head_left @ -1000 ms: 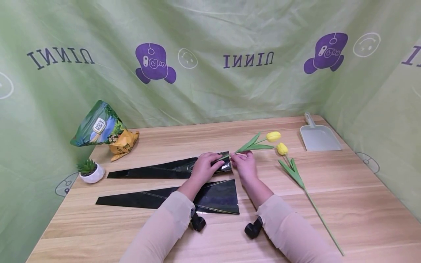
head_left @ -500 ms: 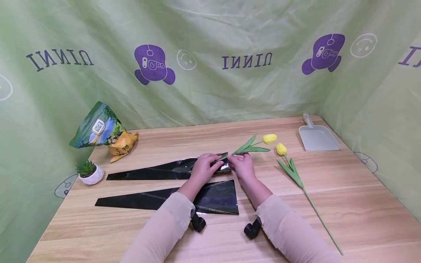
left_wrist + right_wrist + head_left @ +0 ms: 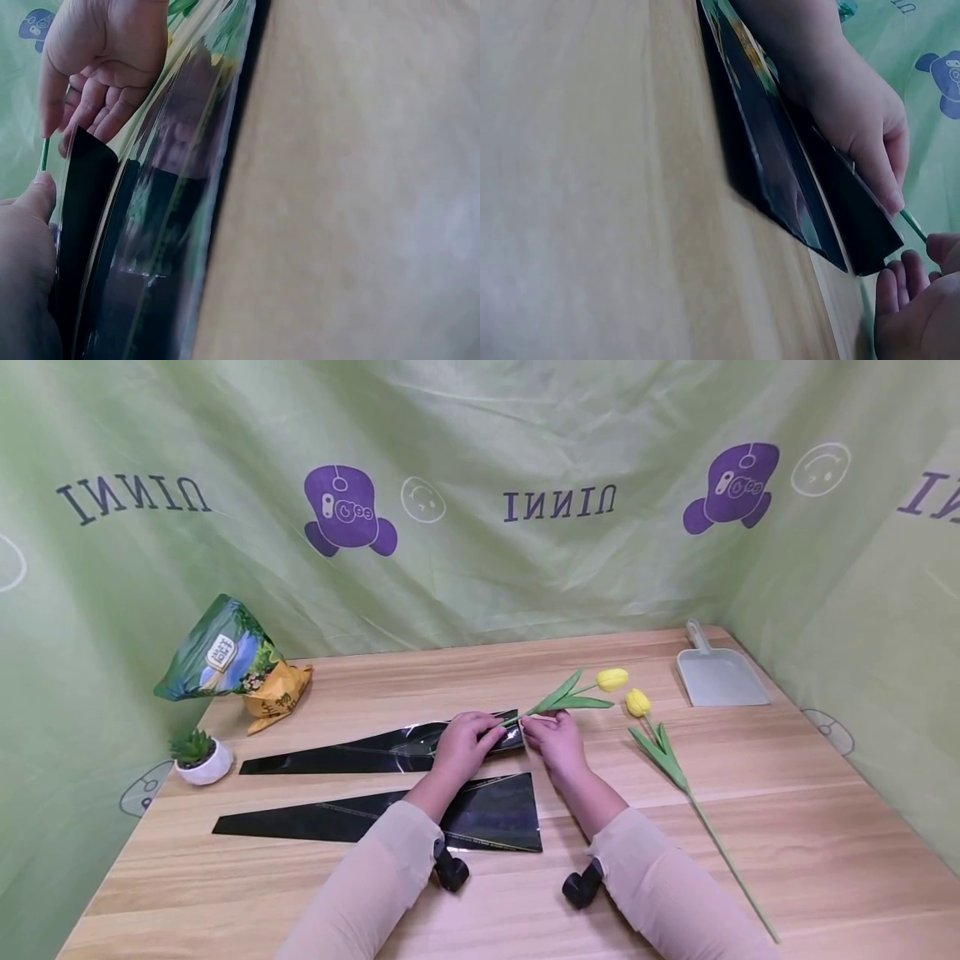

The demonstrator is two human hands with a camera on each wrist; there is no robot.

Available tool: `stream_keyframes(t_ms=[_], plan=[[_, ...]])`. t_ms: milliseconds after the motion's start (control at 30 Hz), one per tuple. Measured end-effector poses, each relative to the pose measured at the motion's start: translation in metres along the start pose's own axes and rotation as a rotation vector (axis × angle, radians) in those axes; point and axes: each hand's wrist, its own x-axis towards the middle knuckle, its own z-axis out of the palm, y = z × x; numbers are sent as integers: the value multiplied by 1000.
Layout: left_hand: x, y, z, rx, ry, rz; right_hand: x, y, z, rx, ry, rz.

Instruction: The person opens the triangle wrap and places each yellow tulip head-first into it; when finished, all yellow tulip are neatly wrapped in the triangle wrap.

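Observation:
A yellow tulip (image 3: 612, 680) with green leaves lies slantwise over the wide end of the upper black flower sleeve (image 3: 337, 756). My left hand (image 3: 465, 743) pinches its stem above that sleeve. Close beside it, my right hand (image 3: 558, 747) holds the stem between thumb and fingers, just below the leaves. In the right wrist view a short piece of green stem (image 3: 913, 225) shows between both hands. The lower part of the stem is hidden by my left hand. A second black sleeve (image 3: 495, 814) lies flat nearer to me, partly under my left forearm.
Another yellow tulip (image 3: 708, 822) lies on the wooden table to the right. A grey dustpan (image 3: 722, 677) is at the back right. On the left stand a green and orange bag (image 3: 240, 660) and a succulent in a white pot (image 3: 206, 764). Green cloth (image 3: 480, 577) surrounds the table.
The held tulip has shifted slightly left along the upper sleeve, its bloom closer to my hands. Both hands keep nearly the same place. The head view has tilted slightly.

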Motion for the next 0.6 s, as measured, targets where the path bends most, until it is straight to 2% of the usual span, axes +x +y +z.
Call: stream_keyframes(t_ms=[267, 600], plan=[[-1, 3, -2, -6, 7, -8, -1, -5, -17, 2, 23, 5], [-2, 2, -1, -15, 8, -11, 0, -26, -62, 75, 51, 30]])
